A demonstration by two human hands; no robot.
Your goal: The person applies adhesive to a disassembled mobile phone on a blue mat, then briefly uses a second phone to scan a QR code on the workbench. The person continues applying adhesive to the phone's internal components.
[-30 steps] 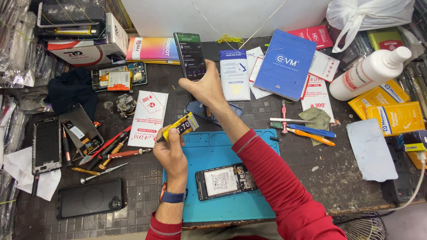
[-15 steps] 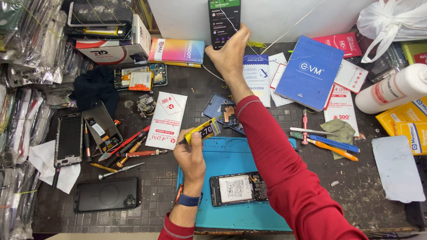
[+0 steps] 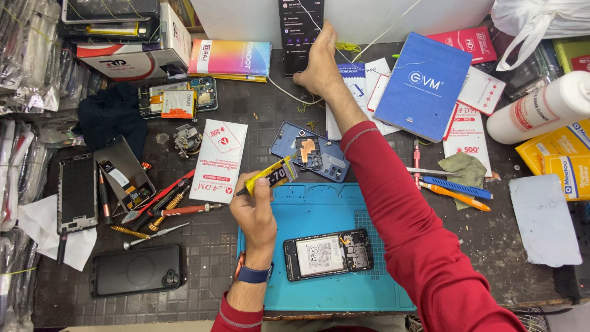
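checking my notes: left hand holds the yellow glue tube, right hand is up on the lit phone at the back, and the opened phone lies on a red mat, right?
Not quite: in the head view the opened phone lies on a blue mat, not red. The left hand does hold the yellow glue tube, and the right hand is on the lit phone.

The surface (image 3: pixel 203 270) is seen steeply from above by one head-worn camera, at arm's reach, facing the back wall (image 3: pixel 246 18).

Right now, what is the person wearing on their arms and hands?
Both arms have long red sleeves. The right sleeve covers the arm down to a ribbed cuff near the forearm. The left sleeve ends in a ribbed cuff with a thin pale stripe. Just above it sits a dark blue wristband with an orange edge. The left hand and right hand are bare: no gloves or rings visible.
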